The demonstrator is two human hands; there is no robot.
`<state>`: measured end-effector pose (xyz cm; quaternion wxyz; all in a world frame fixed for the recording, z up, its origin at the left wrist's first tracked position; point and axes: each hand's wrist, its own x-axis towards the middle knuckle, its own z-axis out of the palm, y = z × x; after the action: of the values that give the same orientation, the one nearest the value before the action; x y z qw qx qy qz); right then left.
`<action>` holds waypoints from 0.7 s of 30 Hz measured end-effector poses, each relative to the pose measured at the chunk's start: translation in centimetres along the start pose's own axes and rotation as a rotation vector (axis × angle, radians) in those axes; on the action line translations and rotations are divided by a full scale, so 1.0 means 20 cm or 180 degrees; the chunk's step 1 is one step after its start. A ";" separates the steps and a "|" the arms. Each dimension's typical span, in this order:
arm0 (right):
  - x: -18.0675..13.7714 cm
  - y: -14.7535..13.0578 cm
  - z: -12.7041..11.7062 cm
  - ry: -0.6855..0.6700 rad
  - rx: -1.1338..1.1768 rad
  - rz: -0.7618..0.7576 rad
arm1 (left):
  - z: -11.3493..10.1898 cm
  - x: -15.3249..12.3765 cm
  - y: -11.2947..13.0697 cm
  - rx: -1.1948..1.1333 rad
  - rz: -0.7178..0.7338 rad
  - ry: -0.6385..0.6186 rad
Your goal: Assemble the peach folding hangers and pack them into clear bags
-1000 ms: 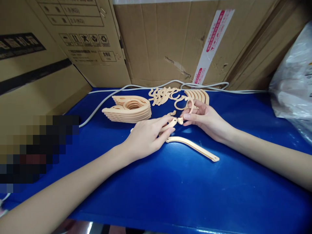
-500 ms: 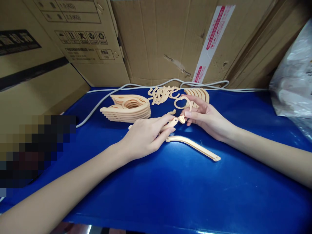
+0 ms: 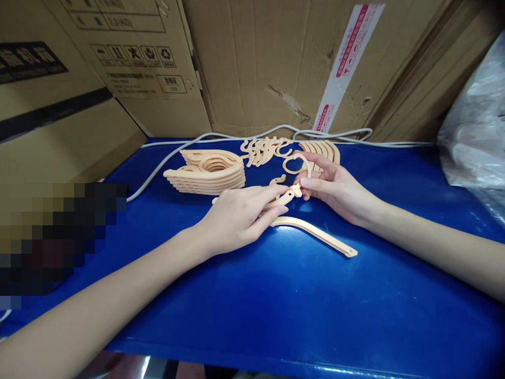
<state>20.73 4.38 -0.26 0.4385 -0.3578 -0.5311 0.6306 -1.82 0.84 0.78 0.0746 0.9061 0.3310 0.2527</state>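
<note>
My left hand [image 3: 244,216] is closed around a cream plastic hanger arm [image 3: 284,199], whose holed end sticks out past the fingertips. Between thumb and fingers, my right hand [image 3: 325,179] pinches a cream hanger hook [image 3: 309,166]. The round base of the hook meets the holed end of the arm; whether the two are joined I cannot tell. A second, curved hanger arm [image 3: 315,234] lies on the blue table just in front of the hands. Behind my left fingers a small curved piece [image 3: 279,180] shows, partly hidden.
A stack of folded hangers [image 3: 209,181] stands at the back left. Behind my hands lie a pile of loose hooks [image 3: 264,150] and a row of hanger arms [image 3: 325,150]. A white cable [image 3: 189,138] runs along cardboard boxes [image 3: 252,63]. Clear plastic wrap [image 3: 473,126] is at the right.
The holed end of the arm in my left hand has moved slightly right against the hook's base. The hook's base has tilted. The view has shifted a little.
</note>
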 end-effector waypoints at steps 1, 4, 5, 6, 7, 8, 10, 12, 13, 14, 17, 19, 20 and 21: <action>0.00 0.00 0.00 -0.0009 0.0004 -0.0011 | 0.00 0.00 0.00 -0.0002 0.0026 0.0026; 0.00 0.00 0.00 -0.0046 -0.0016 -0.0029 | 0.01 0.00 -0.01 0.0021 0.0123 0.0091; 0.00 0.00 0.00 -0.0054 -0.0037 -0.0021 | 0.01 0.00 -0.01 0.0041 0.0152 0.0120; 0.00 0.00 0.00 -0.0058 -0.0056 -0.0012 | 0.01 0.00 -0.01 0.0060 0.0174 0.0154; 0.00 0.00 0.00 -0.0062 -0.0069 -0.0009 | 0.02 -0.01 -0.01 0.0065 0.0191 0.0182; 0.00 0.00 0.00 -0.0069 -0.0075 -0.0012 | 0.02 -0.01 -0.01 0.0055 0.0198 0.0215; 0.00 0.00 0.00 -0.0105 -0.0087 -0.0031 | 0.02 -0.02 -0.01 -0.0013 0.0177 0.0237; 0.00 0.00 0.00 -0.0175 -0.0117 -0.0062 | 0.03 -0.02 -0.01 -0.0076 0.0143 0.0218; 0.00 0.00 0.00 -0.0216 -0.0139 -0.0076 | 0.03 -0.02 -0.01 -0.0084 0.0135 0.0213; -0.01 0.00 0.00 -0.0255 -0.0160 -0.0096 | 0.02 -0.02 -0.02 -0.0081 0.0144 0.0213; -0.01 -0.01 -0.01 -0.0347 -0.0201 -0.0133 | 0.02 -0.02 -0.02 -0.0017 0.0276 0.0302; -0.01 0.00 -0.01 -0.0399 -0.0228 -0.0130 | 0.02 -0.02 -0.02 -0.0001 0.0360 0.0369; -0.01 0.00 -0.02 -0.0423 -0.0242 -0.0127 | 0.02 -0.02 -0.02 0.0003 0.0389 0.0394; -0.01 0.00 -0.02 -0.0440 -0.0253 -0.0122 | 0.02 -0.02 -0.02 0.0002 0.0404 0.0409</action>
<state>21.12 4.32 -0.32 0.3982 -0.3203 -0.5915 0.6236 -2.04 0.97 0.14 0.0368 0.9072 0.2771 0.3145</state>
